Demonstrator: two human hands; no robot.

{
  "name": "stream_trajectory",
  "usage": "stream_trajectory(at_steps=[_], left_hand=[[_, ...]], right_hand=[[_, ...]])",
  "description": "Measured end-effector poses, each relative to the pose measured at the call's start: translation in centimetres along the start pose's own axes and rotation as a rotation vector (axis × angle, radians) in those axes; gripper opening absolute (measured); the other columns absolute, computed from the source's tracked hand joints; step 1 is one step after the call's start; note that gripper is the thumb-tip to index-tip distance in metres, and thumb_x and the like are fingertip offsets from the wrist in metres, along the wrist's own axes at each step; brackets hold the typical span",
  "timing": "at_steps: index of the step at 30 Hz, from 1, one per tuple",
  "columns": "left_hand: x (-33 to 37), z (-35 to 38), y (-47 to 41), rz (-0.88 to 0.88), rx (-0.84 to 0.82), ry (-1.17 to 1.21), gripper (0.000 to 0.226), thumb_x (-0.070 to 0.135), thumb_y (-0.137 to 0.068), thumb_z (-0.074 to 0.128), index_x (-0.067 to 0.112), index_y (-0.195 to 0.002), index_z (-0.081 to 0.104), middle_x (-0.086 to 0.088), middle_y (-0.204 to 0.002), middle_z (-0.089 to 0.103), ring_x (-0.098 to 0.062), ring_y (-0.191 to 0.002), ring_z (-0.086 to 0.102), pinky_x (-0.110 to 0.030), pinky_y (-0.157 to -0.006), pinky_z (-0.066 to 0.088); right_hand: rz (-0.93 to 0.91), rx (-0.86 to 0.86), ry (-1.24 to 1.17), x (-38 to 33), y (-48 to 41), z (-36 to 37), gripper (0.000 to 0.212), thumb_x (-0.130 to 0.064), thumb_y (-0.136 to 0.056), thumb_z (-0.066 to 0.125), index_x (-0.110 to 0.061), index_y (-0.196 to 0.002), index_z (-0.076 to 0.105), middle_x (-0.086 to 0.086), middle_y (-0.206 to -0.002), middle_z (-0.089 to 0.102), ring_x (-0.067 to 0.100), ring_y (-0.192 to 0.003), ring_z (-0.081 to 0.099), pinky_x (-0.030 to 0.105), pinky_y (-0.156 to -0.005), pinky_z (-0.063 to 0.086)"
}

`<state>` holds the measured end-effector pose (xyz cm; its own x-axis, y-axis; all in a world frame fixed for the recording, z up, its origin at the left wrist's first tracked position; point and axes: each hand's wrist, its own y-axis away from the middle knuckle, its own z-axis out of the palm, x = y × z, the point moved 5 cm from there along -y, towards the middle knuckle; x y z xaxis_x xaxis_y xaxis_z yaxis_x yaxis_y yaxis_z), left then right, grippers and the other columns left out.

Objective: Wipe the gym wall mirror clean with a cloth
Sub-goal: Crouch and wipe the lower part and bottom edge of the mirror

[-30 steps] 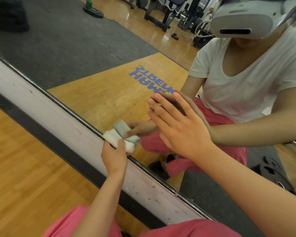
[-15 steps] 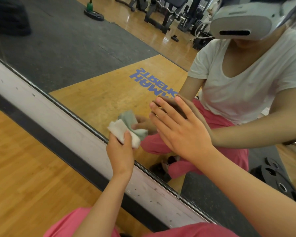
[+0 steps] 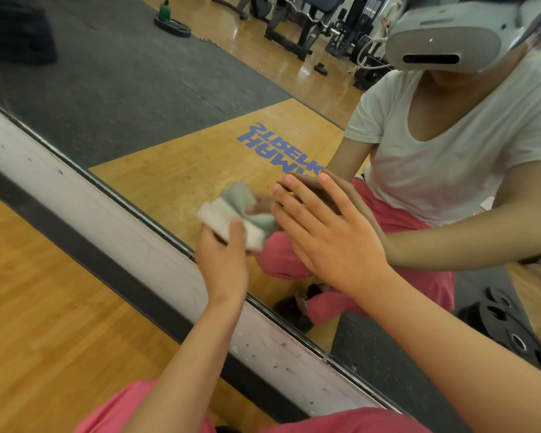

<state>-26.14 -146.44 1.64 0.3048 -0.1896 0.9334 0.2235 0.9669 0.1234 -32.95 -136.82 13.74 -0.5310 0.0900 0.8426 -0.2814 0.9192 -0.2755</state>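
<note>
The wall mirror [image 3: 169, 126] fills the upper half of the head view, slanting from upper left to lower right above a white base strip. My left hand [image 3: 224, 264] grips a folded white cloth [image 3: 228, 221] and presses it against the glass just above the mirror's bottom edge; the cloth is blurred by motion. My right hand [image 3: 331, 239] lies flat on the glass to the right of the cloth, fingers straight and spread. The reflection shows both hands, the cloth and my crouching body in a white shirt and pink trousers.
A white wall strip [image 3: 113, 214] and a dark skirting run under the mirror, above a wooden floor [image 3: 44, 307]. My pink-clad knees [image 3: 144, 410] are at the bottom edge. The reflection shows dark matting, weight plates and gym machines behind me.
My left hand has carried the cloth up the glass from the bottom edge and toward my right hand. My right hand has stayed flat on the mirror.
</note>
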Motion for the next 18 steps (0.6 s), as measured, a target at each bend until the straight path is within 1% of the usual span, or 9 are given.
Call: stream_trajectory(at_steps=[1, 2, 4, 6, 8, 11, 14, 16, 18], left_hand=[[1.9, 0.8, 0.1, 0.065, -0.039, 0.024, 0.002, 0.024, -0.089, 0.063, 0.025, -0.090, 0.064, -0.001, -0.089, 0.071, -0.018, -0.083, 0.068, -0.039, -0.070, 0.056], [3.6, 1.4, 0.1, 0.129, -0.066, 0.025, 0.005, 0.022, -0.090, 0.064, 0.026, -0.087, 0.062, 0.003, -0.085, 0.069, -0.014, -0.080, 0.067, -0.034, -0.070, 0.055], [5.4, 1.9, 0.2, 0.222, -0.082, -0.005, 0.009, 0.018, -0.093, 0.064, 0.023, -0.086, 0.061, 0.007, -0.078, 0.065, -0.007, -0.072, 0.062, -0.026, -0.065, 0.051], [5.3, 1.6, 0.0, 0.250, -0.066, -0.044, 0.007, 0.017, -0.095, 0.062, 0.020, -0.089, 0.060, 0.010, -0.075, 0.062, -0.002, -0.067, 0.058, -0.019, -0.061, 0.047], [3.7, 0.6, -0.9, 0.203, -0.024, -0.064, 0.003, 0.017, -0.095, 0.061, 0.018, -0.092, 0.061, 0.009, -0.077, 0.063, -0.001, -0.066, 0.057, -0.017, -0.058, 0.045], [1.0, -1.3, -2.3, 0.107, 0.070, -0.100, 0.007, 0.016, -0.096, 0.059, 0.010, -0.097, 0.062, 0.004, -0.079, 0.062, -0.010, -0.068, 0.059, -0.019, -0.051, 0.045], [-1.8, -3.2, -3.2, 0.004, 0.106, -0.199, 0.010, 0.014, -0.097, 0.056, 0.006, -0.099, 0.060, -0.001, -0.081, 0.061, -0.010, -0.065, 0.056, -0.012, -0.045, 0.041], [-4.0, -4.5, -3.7, -0.078, 0.102, -0.308, 0.018, 0.016, -0.097, 0.057, 0.001, -0.107, 0.061, -0.009, -0.093, 0.064, -0.019, -0.075, 0.058, -0.015, -0.054, 0.042], [-6.4, -5.7, -4.3, -0.194, 0.075, -0.396, 0.027, 0.018, -0.097, 0.057, -0.002, -0.113, 0.061, -0.016, -0.104, 0.065, -0.031, -0.091, 0.061, -0.033, -0.071, 0.048]], right_hand=[[0.006, 0.004, -0.001, 0.0, 0.0, 0.0, 0.040, -0.019, -0.095, 0.045, -0.009, -0.131, 0.059, 0.007, -0.148, 0.047, 0.024, -0.140, 0.039, 0.049, -0.117, 0.021], [0.015, 0.009, -0.003, 0.1, 0.0, 0.0, 0.041, -0.018, -0.095, 0.046, -0.008, -0.132, 0.058, 0.007, -0.148, 0.047, 0.024, -0.140, 0.040, 0.048, -0.117, 0.021], [0.030, 0.009, -0.007, 0.1, 0.0, -0.1, 0.042, -0.017, -0.095, 0.045, -0.007, -0.134, 0.056, 0.007, -0.148, 0.047, 0.024, -0.140, 0.040, 0.048, -0.117, 0.020], [0.026, -0.013, -0.005, 0.0, 0.0, 0.0, 0.043, -0.017, -0.097, 0.041, -0.006, -0.136, 0.055, 0.007, -0.149, 0.046, 0.024, -0.141, 0.038, 0.048, -0.118, 0.019], [0.017, -0.034, 0.005, 0.0, 0.0, 0.0, 0.043, -0.017, -0.096, 0.040, -0.005, -0.136, 0.054, 0.008, -0.149, 0.045, 0.025, -0.142, 0.037, 0.048, -0.118, 0.019], [0.007, -0.046, 0.007, 0.0, -0.1, 0.0, 0.043, -0.017, -0.096, 0.039, -0.005, -0.135, 0.054, 0.009, -0.150, 0.045, 0.025, -0.142, 0.036, 0.049, -0.118, 0.019], [0.017, -0.056, -0.020, 0.0, -0.1, 0.0, 0.045, -0.016, -0.098, 0.030, -0.005, -0.135, 0.053, 0.009, -0.150, 0.044, 0.026, -0.143, 0.034, 0.050, -0.118, 0.020], [0.021, -0.062, -0.038, 0.1, -0.2, 0.0, 0.048, -0.015, -0.097, 0.026, -0.004, -0.135, 0.053, 0.009, -0.150, 0.043, 0.026, -0.143, 0.034, 0.050, -0.118, 0.020], [0.022, -0.067, -0.040, 0.2, -0.3, -0.2, 0.047, -0.015, -0.094, 0.033, -0.004, -0.134, 0.054, 0.009, -0.149, 0.045, 0.026, -0.143, 0.035, 0.049, -0.119, 0.017]])
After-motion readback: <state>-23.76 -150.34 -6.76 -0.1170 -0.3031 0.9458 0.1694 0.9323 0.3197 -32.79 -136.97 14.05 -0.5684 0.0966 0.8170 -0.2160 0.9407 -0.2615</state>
